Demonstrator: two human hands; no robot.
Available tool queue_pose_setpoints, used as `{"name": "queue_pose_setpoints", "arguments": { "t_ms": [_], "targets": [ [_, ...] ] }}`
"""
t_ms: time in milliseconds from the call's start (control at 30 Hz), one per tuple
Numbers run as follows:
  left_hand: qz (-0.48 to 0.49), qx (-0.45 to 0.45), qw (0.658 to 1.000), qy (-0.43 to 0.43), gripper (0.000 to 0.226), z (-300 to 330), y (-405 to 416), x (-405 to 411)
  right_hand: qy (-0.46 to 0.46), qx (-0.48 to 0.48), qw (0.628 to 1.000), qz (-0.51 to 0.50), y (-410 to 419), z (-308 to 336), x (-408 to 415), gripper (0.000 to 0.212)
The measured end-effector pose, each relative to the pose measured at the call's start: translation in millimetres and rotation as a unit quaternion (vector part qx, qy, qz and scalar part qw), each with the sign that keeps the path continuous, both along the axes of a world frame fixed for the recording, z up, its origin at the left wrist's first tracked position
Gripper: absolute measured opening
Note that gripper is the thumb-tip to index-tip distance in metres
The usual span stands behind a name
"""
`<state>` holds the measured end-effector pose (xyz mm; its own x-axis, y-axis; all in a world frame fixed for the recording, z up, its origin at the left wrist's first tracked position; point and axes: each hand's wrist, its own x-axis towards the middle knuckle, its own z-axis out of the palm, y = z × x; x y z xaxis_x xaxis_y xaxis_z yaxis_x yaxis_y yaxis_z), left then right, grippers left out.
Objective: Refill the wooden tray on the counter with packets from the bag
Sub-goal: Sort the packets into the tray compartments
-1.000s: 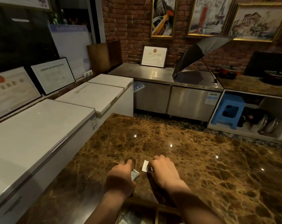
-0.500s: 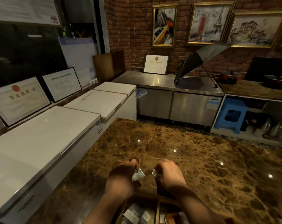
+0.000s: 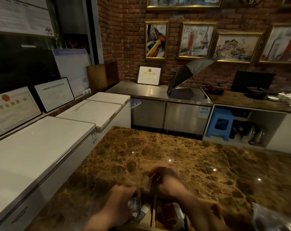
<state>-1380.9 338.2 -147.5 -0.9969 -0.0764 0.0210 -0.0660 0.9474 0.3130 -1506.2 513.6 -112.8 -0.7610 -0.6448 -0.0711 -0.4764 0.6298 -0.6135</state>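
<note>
The wooden tray [image 3: 152,212], split by dividers, sits at the bottom edge of the brown marble counter [image 3: 199,164], mostly hidden under my arms. My left hand [image 3: 123,202] is over the tray's left compartment, closed on a small silvery packet [image 3: 135,205]; more packets [image 3: 139,217] lie below it. My right hand [image 3: 166,180] hovers blurred above the tray's far edge, pinching another small packet [image 3: 149,182]. A clear plastic bag [image 3: 271,219] shows at the bottom right corner.
White chest freezers [image 3: 41,147] line the left side, with framed certificates [image 3: 53,94] behind them. A steel cabinet [image 3: 158,97] with an open black umbrella [image 3: 188,75] stands at the back. A blue stool [image 3: 220,124] and kettles sit under the right shelf.
My left hand has dropped toward me into the tray's left compartment with its packet. The right hand has lifted slightly and is blurred. The camera has tilted, showing more of the tray and bag.
</note>
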Motion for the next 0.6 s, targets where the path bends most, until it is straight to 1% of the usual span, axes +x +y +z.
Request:
{"name": "queue_pose_setpoints", "arguments": {
  "t_ms": [100,200,367,467,533,600],
  "targets": [
    [0.008,0.037,0.999,-0.021,0.039,2.3,-0.5,9.3,-0.063,0.010,0.998,0.003,-2.3,1.0,12.2,0.036],
    [0.010,0.088,0.996,0.004,0.038,5.3,-3.8,17.3,-0.103,0.016,0.994,-0.004,-8.9,-5.7,25.5,0.031],
    [-0.001,0.167,0.986,0.014,0.047,6.3,0.6,25.2,-0.091,-0.002,0.996,-0.014,-11.7,-13.3,38.4,0.029],
    [0.001,0.192,0.981,0.032,0.052,11.5,0.9,27.4,-0.094,-0.002,0.995,-0.017,-9.6,-13.0,38.9,0.031],
    [0.010,0.210,0.977,0.040,0.049,15.0,-3.7,28.9,-0.089,0.004,0.996,-0.011,-9.3,-15.3,37.3,0.032],
    [0.026,0.206,0.977,0.051,0.042,16.0,-11.1,28.2,-0.070,0.016,0.997,-0.002,-12.3,-16.7,40.0,0.030]
  ]
}}
